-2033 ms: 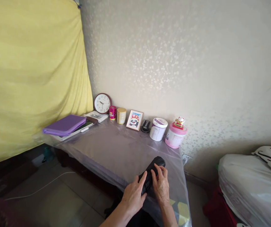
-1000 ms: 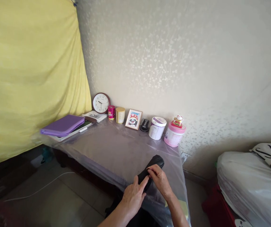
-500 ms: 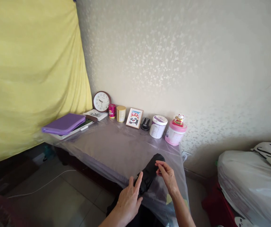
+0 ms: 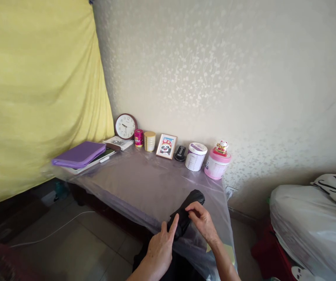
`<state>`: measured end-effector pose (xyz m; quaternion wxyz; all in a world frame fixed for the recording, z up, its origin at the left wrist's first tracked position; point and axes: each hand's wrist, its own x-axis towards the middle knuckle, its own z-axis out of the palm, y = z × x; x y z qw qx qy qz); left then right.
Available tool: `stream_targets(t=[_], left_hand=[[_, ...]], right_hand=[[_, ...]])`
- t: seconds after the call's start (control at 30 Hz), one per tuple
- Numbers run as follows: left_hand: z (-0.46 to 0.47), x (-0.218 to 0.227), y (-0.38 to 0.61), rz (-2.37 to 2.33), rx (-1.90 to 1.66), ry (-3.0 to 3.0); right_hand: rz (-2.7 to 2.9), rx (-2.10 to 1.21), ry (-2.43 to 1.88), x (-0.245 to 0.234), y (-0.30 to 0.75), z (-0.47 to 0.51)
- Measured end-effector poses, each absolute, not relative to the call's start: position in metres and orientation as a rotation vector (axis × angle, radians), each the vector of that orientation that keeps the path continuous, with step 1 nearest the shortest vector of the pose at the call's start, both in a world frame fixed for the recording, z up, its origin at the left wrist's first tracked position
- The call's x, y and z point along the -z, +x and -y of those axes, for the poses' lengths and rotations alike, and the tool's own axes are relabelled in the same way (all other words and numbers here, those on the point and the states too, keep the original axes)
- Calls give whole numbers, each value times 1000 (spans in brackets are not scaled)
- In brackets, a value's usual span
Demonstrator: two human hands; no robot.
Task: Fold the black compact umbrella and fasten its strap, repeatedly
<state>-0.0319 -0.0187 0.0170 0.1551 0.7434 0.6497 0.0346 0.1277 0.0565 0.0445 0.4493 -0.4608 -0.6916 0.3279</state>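
Observation:
A black folded umbrella [image 4: 193, 197], its fabric gathered into a bundle, lies aslant at the front right of the table. Over its near end is my left hand [image 4: 160, 248], gripping it with the index finger stretched along the fabric. My right hand [image 4: 203, 222] is closed in a pinch at the umbrella's right side, around mid-length. Just what sits between those fingertips, a strap or a fold of cloth, is too small to tell. The umbrella's near end is partly hidden behind my left hand.
Clear plastic covers the table [image 4: 127, 179]. Along the wall stand a clock [image 4: 126, 126], a pink tin [image 4: 138, 138], a yellow tin [image 4: 149, 141], a panda picture [image 4: 166, 146] and tubs, one bearing a cat figurine [image 4: 222, 147]. A purple folder [image 4: 80, 154] lies left; bagged bedding [image 4: 305, 222] sits right.
My right hand has moved slightly left and down along the umbrella, its fingers still pinched. My left hand stays on the near end with almost no shift.

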Motion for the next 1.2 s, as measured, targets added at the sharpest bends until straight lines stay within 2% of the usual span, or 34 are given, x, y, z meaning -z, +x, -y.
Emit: stream_targets(t=[0.13, 0.4, 0.63, 0.7, 0.83, 0.97, 1.1, 1.2], left_hand=[[19, -19, -34, -1848, -109, 2142], [18, -22, -43, -1758, -264, 2082], [-1, -24, -68, -1263, -554, 1218], [-4, -24, -77, -1248, -586, 1132], [1, -30, -86, -1634, -596, 1519], [12, -33, -71, -1978, -337, 2107], [9, -22, -59, -2144, -28, 2139], [-3, -16, -69, -2069, -149, 2130]], right_hand=[[1494, -976, -1161, -35, 162, -42], [1127, -838, -1391, 3, 213, -26], [1135, -864, -1400, 15, 215, -27], [1160, -852, -1405, 16, 216, -27], [1181, -820, -1412, 16, 214, -26], [1183, -814, -1401, 14, 211, -24], [1209, -804, -1422, 17, 211, -24], [1225, -808, -1412, 22, 212, -25]])
